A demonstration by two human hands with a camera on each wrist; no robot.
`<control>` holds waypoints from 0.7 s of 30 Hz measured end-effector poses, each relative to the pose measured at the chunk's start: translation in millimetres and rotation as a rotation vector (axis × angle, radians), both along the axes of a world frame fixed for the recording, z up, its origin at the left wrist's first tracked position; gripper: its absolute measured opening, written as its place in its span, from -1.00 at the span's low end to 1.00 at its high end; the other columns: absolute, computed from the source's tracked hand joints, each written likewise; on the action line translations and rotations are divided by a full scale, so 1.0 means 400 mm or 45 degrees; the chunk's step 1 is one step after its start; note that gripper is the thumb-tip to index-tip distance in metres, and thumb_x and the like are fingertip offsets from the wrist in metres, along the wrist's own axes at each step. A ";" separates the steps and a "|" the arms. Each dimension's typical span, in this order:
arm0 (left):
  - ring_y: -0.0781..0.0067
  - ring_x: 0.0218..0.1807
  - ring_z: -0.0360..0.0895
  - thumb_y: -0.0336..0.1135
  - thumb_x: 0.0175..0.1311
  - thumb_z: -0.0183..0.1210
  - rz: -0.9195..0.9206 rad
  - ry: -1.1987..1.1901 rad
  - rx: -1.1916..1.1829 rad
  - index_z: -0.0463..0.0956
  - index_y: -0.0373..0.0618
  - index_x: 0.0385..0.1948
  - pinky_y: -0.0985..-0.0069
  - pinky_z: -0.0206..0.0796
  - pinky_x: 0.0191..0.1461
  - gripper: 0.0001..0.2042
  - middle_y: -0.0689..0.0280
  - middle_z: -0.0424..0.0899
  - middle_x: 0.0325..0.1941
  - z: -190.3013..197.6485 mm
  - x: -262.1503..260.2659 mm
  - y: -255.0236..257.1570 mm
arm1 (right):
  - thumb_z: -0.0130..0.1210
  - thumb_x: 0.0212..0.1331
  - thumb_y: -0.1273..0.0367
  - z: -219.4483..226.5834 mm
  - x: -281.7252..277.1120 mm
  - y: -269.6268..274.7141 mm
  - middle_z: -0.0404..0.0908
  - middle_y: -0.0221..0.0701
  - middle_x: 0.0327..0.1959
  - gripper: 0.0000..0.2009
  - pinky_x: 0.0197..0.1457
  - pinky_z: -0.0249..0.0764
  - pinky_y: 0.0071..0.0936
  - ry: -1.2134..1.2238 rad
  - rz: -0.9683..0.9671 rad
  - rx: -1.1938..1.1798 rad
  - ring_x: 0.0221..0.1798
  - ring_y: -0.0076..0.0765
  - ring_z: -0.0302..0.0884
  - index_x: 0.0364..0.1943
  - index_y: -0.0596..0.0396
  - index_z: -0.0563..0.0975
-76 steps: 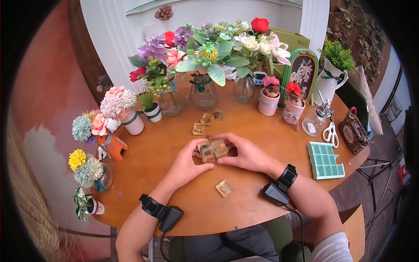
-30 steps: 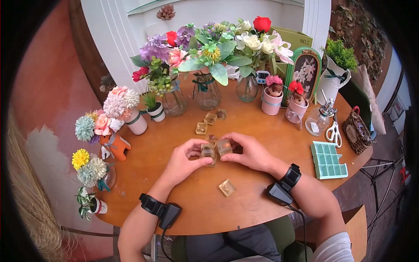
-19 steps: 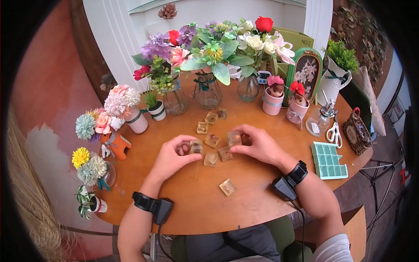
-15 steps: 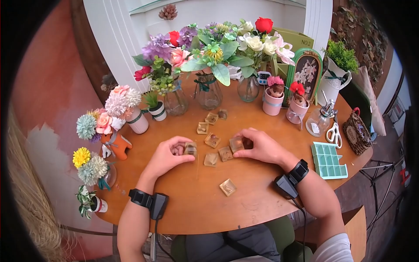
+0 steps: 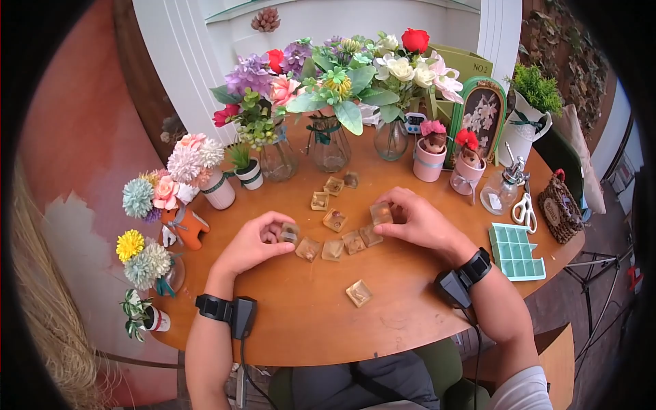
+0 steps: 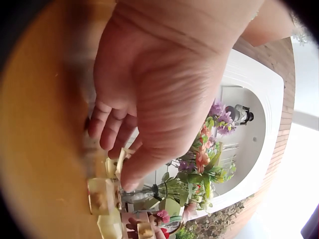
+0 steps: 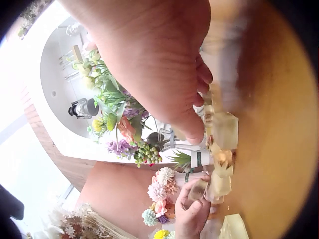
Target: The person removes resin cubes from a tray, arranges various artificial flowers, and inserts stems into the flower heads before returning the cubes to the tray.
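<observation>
My left hand [image 5: 251, 244] pinches a clear amber-tinted cube [image 5: 289, 233] between thumb and fingers, left of the table's middle. On the other side, my right hand [image 5: 420, 222] holds a similar clear cube [image 5: 380, 212] by its thumb and fingertips. Between and below the hands, a curved row of blocks lies on the wood, from a left block [image 5: 307, 249] to a right block [image 5: 371, 235] beneath the right fingers. Small brownish shapes show inside them. Behind the row sits a block with a reddish bit [image 5: 335, 219]. One lone block [image 5: 358, 293] lies nearer the body.
Several more blocks [image 5: 319, 200] lie farther back on the wooden table [image 5: 287, 321]. Glass vases [image 5: 329, 152] of flowers stand behind them. At right are a mint divided tray [image 5: 516, 253], white scissors [image 5: 525, 212] and a spray bottle [image 5: 504, 186]. An orange animal-shaped pot [image 5: 188, 229] stands left.
Hands that were together over a cluster of cubes have drawn apart, left and right, each keeping a cube. The blocks between them have come to lie in a row on the table.
</observation>
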State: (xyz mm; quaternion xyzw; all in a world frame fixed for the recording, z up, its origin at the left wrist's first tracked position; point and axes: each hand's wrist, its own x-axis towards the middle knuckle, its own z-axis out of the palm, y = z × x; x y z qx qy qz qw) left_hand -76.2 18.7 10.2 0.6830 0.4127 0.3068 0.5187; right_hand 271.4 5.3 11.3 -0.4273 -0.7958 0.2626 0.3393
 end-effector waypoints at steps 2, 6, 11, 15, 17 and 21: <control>0.73 -0.36 0.37 -0.41 0.07 0.45 0.039 0.077 0.034 0.55 -0.16 0.00 0.74 0.29 -0.26 -0.58 0.48 0.44 -0.31 0.008 -0.023 0.006 | 0.37 0.06 0.22 0.007 0.019 0.005 0.55 -0.24 -0.15 -0.57 0.03 0.46 -0.27 -0.196 -0.070 0.007 -0.05 -0.13 0.48 -0.04 0.13 0.55; 0.57 -0.20 0.38 -0.40 0.01 0.45 -0.080 0.460 0.310 0.58 -0.09 -0.06 0.62 0.31 -0.12 -0.60 0.41 0.41 -0.22 0.012 -0.042 0.010 | 0.38 0.04 0.19 -0.003 0.052 0.010 0.52 -0.21 -0.03 -0.54 0.19 0.40 -0.26 -0.426 0.030 0.043 0.11 -0.04 0.39 -0.02 0.15 0.57; 0.36 -0.02 0.38 -0.35 0.01 0.45 -0.142 0.613 0.408 0.59 -0.09 -0.06 0.49 0.32 0.06 -0.60 0.31 0.44 -0.11 0.025 -0.014 -0.010 | 0.39 0.04 0.15 0.001 0.031 -0.006 0.45 -0.20 0.15 -0.50 0.33 0.32 -0.22 -0.489 0.035 0.004 0.23 -0.01 0.33 0.03 0.10 0.56; 0.37 0.02 0.36 -0.24 -0.04 0.51 -0.153 0.653 0.678 0.56 -0.05 0.04 0.50 0.27 0.07 -0.47 0.33 0.46 -0.03 0.002 0.010 -0.023 | 0.37 0.07 0.09 -0.009 0.016 -0.018 0.44 -0.14 0.14 -0.40 0.33 0.33 -0.23 -0.400 0.063 0.130 0.25 0.04 0.32 0.17 0.07 0.50; 0.22 0.15 0.34 -0.13 -0.06 0.51 -0.180 0.613 0.692 0.49 -0.01 0.16 0.36 0.20 0.25 -0.35 0.26 0.46 0.04 0.013 0.046 -0.041 | 0.35 0.09 0.07 -0.009 -0.009 -0.031 0.44 -0.13 0.15 -0.37 0.34 0.32 -0.20 -0.315 0.111 0.174 0.26 0.05 0.31 0.22 0.04 0.47; 0.21 0.16 0.29 -0.01 0.06 0.41 -0.190 0.653 0.878 0.50 0.02 0.16 0.26 0.07 0.32 -0.41 0.28 0.44 0.03 -0.011 0.128 -0.085 | 0.27 0.17 0.04 -0.022 -0.058 -0.036 0.45 -0.17 0.12 -0.42 0.30 0.29 -0.15 -0.315 0.232 0.313 0.22 0.02 0.33 0.24 -0.03 0.47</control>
